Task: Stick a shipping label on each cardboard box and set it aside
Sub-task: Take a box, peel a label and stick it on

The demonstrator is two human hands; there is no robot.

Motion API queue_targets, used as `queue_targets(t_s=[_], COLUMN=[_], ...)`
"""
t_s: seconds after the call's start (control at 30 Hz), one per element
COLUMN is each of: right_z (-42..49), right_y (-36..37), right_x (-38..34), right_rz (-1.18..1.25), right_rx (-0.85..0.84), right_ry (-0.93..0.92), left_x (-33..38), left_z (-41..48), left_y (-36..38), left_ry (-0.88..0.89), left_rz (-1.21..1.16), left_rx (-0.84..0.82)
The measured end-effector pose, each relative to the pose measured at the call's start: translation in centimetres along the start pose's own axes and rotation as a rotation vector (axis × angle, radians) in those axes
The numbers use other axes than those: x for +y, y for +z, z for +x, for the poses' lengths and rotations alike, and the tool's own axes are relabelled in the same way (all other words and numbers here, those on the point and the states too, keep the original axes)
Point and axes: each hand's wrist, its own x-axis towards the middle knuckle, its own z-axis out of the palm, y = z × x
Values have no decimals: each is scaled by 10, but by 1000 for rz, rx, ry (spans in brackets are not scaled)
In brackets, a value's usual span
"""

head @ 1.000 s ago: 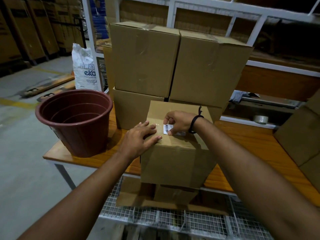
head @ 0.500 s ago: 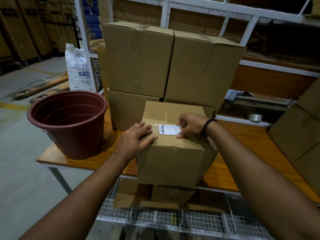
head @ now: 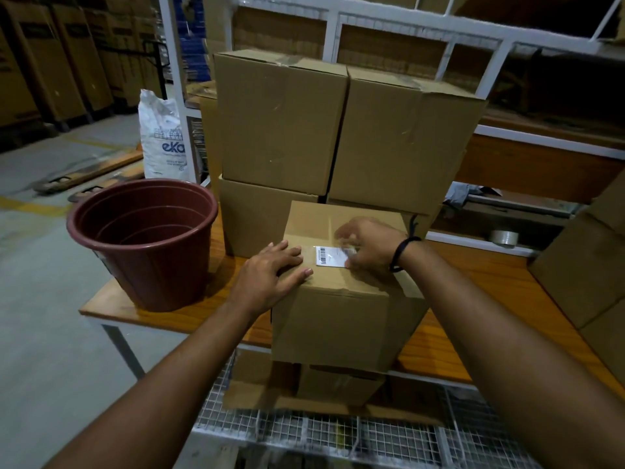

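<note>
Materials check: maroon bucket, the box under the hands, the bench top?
Bucket: likely moulded plastic, semi-gloss; stepped rings inside, shiny rolled rim. Box: brown cardboard, matte; creased edges, clear tape glinting on top. Bench top: wood or wood-look laminate, orange with grain lines; cannot tell which.

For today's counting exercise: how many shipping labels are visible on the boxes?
1: the label on top of the front box, at the right hand; unseen faces may hide more.

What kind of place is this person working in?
Probably a warehouse packing area: stacked cardboard boxes, white metal shelving, and a shipping label on the front box.
</note>
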Motion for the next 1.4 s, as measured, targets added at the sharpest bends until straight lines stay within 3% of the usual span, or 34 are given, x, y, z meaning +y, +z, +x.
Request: queue_targets(t_s=[0.2,0.53,0.87,1.07,1.4], right_z=[0,3,0,-4,12], right_y=[14,23,29,12,-3], right_x=[-22,-26,-23,17,19], right_rz=[-239,-455,-471,45,-25], right_rx=[158,275,314,110,-166], right_ry=[-106,-236,-229,-45,157], left_x=[1,1,0,-2,-1], left_z=[1,0,1,0,-3], left_y=[-1,-2,-1,0,0], left_ry=[3,16,17,12,7], left_rz=[12,12,26,15,5], left_rx=[4,-10,-24,-10,-6])
